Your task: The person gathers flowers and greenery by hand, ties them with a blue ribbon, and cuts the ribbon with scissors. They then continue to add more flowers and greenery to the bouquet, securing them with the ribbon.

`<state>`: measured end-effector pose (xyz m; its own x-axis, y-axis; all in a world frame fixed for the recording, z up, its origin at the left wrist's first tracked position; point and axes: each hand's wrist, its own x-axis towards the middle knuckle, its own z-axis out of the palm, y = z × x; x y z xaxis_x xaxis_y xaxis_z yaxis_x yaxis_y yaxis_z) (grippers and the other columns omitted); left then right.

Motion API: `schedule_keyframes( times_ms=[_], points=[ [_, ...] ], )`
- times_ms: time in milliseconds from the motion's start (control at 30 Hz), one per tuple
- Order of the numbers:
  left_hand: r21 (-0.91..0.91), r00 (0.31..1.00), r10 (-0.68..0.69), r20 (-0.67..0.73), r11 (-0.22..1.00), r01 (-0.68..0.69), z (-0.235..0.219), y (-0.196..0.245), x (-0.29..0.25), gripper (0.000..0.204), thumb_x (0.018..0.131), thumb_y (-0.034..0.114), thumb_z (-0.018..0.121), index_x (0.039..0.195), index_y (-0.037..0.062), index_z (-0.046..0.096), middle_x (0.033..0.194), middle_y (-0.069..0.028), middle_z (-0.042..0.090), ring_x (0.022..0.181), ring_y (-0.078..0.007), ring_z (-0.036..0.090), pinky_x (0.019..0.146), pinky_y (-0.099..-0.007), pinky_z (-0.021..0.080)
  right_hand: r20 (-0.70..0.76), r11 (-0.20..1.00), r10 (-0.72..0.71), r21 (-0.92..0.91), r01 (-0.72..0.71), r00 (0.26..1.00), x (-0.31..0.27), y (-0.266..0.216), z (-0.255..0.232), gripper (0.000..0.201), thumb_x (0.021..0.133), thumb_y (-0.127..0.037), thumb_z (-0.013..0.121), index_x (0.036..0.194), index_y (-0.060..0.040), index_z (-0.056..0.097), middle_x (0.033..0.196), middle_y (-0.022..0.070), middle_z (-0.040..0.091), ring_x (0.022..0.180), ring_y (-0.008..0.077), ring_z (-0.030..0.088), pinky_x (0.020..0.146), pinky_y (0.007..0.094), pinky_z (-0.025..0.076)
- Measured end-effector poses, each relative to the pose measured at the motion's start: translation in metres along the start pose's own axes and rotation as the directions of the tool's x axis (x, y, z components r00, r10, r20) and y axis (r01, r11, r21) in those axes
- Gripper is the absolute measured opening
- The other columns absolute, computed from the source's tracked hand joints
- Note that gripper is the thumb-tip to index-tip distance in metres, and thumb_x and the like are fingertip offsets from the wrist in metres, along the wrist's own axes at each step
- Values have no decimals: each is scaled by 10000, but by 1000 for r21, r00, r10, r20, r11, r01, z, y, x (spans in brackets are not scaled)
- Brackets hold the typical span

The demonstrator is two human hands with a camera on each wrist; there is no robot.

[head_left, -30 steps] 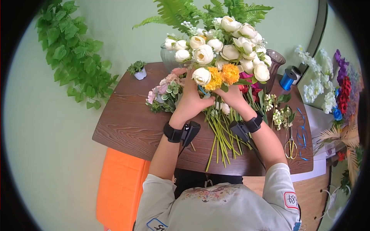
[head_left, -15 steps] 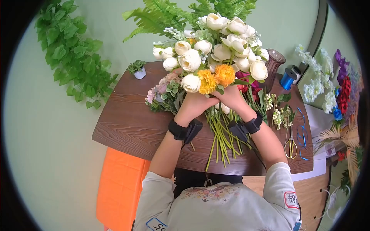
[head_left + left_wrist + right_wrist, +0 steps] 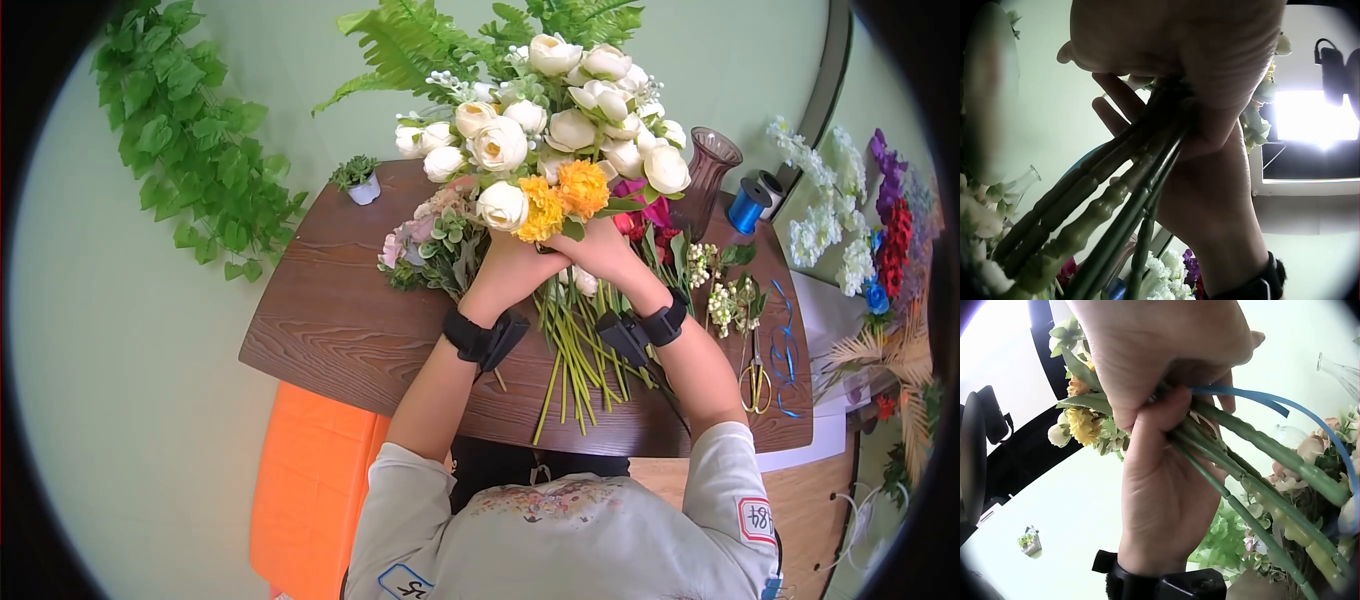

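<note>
Both hands meet round the stems of a bouquet of white blossoms (image 3: pixel 498 145), two yellow-orange blooms (image 3: pixel 582 190) and fern fronds. My left hand (image 3: pixel 512 268) grips the stems (image 3: pixel 1235 465) just under the flower heads, its thumb lying across them in the right wrist view. Pressed against it, my right hand (image 3: pixel 605 252) curls over the same place from the other side. From between the hands a blue ribbon (image 3: pixel 1260 397) trails outward in the right wrist view. Flower heads hide the fingertips in the head view.
Loose green stems (image 3: pixel 572 365) lie under the hands on the brown table (image 3: pixel 330 310). Pink flowers (image 3: pixel 405 245) lie left; scissors (image 3: pixel 755 385), cut blue ribbon (image 3: pixel 787 345), a ribbon spool (image 3: pixel 746 207) and a purple glass vase (image 3: pixel 708 165) are right. A potted plant (image 3: pixel 357 182) stands back left.
The bouquet has shifted left and slightly towards the body, leaning over. My left hand has moved in against the right hand, and the ribbon end seen earlier is now hidden in the head view.
</note>
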<state>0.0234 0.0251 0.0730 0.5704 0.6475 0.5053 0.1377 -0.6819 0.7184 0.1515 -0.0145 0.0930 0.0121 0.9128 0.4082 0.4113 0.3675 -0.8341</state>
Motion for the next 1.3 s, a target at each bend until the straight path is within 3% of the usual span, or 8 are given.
schedule_keyframes(
  times_ms=[267, 433, 567, 700, 800, 967, 1133, 1300],
  points=[
    [-7, 996, -83, -17, 997, 83, 1, 7, -5, 368, 652, 166, 649, 968, 24, 524, 919, -88, 576, 856, -227, 547, 742, -316, 422, -20, 998, 29, -50, -30, 999, 0, 14, 1, 304, 700, -220, 595, 870, 31, 565, 722, 83, 595, 629, 94, 525, 563, 242, 429],
    [-89, 990, -27, -136, 996, 15, 6, 1, -3, 334, 647, 121, 644, 940, 13, 528, 898, -94, 581, 836, -223, 555, 725, -319, 429, 69, 967, 230, -126, -220, 971, 0, -13, -4, 282, 719, -210, 590, 870, 28, 570, 707, 71, 599, 622, 98, 534, 567, 243, 438],
    [-117, 989, -50, -137, 993, 33, 4, 13, -1, 334, 636, 61, 632, 944, -5, 522, 884, -106, 584, 826, -217, 563, 716, -311, 432, 41, 1000, -24, 19, 23, 999, 1, -5, 1, 406, 722, -276, 606, 997, 11, 525, 935, 109, 582, 824, 129, 540, 729, 261, 431],
    [-125, 979, 45, -199, 990, -71, 6, 9, 1, 321, 645, 41, 618, 947, -12, 520, 889, -109, 583, 822, -211, 565, 715, -304, 433, 120, 999, 42, 24, -46, 992, 2, -6, -1, 469, 704, -277, 637, 1049, 6, 493, 1012, 119, 553, 892, 158, 521, 779, 283, 409],
    [-106, 941, -3, -339, 994, -35, 16, -10, -3, 274, 684, 57, 597, 937, -19, 524, 894, -106, 583, 827, -208, 558, 723, -307, 428, 156, 997, -38, -66, 49, 987, 1, -7, -3, 486, 692, -290, 651, 1052, -1, 498, 1005, 118, 559, 897, 181, 527, 787, 293, 407],
    [-292, 944, -171, -284, 953, 85, 9, -10, 0, 259, 734, 113, 568, 943, -34, 524, 898, -95, 580, 822, -176, 550, 710, -298, 427, 269, 997, -34, -54, 51, 963, 6, 10, -2, 560, 676, -305, 672, 1086, 17, 467, 984, 144, 549, 909, 207, 522, 785, 286, 407],
    [-555, 971, -124, -206, 832, -11, 3, -11, 5, 262, 784, 85, 494, 1017, -34, 507, 1010, -79, 557, 899, -125, 527, 757, -249, 423, 293, 987, -126, -55, 149, 948, 1, 9, -8, 402, 720, -143, 642, 1035, 37, 469, 896, 58, 542, 794, 113, 511, 714, 237, 423],
    [-575, 978, -159, -135, 816, 53, -1, -9, 0, 238, 816, 86, 471, 1024, -25, 511, 1008, -64, 554, 912, -127, 522, 775, -241, 413, 252, 990, -4, 138, -32, 968, -2, 17, -8, 204, 799, -111, 532, 943, 32, 550, 696, 24, 563, 541, 65, 492, 534, 199, 417]
  ],
)
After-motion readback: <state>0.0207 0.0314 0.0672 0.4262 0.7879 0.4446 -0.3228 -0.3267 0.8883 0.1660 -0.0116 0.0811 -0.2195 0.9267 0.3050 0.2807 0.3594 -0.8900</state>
